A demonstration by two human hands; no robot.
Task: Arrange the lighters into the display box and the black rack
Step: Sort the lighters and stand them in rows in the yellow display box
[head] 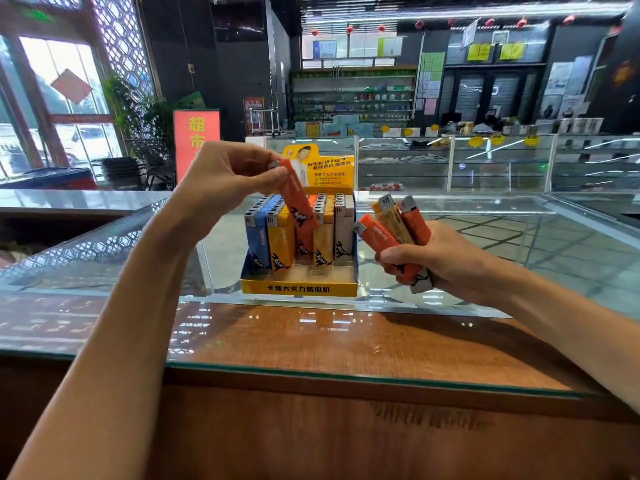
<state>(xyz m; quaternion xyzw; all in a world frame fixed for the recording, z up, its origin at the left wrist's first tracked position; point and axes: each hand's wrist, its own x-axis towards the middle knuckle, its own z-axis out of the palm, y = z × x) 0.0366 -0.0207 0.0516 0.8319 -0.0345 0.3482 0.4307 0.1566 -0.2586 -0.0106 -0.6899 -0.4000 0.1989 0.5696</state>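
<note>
A yellow and blue display box (299, 288) stands on the glass counter, its rows packed with upright blue, yellow, orange and white lighters (277, 237). The front row of slots holds nothing. My left hand (225, 174) pinches the top of an orange lighter (298, 202), which hangs tilted over the box's middle rows. To the right of the box, my right hand (440, 258) grips a bunch of lighters (394, 226), orange and yellow with a white one showing below the fist. No black rack is in view.
The box sits on a glass counter top (519, 244) over a wooden surface (346, 341). Glass showcases (485, 164) and stocked shelves fill the shop behind. A red sign (196, 140) stands at the back left.
</note>
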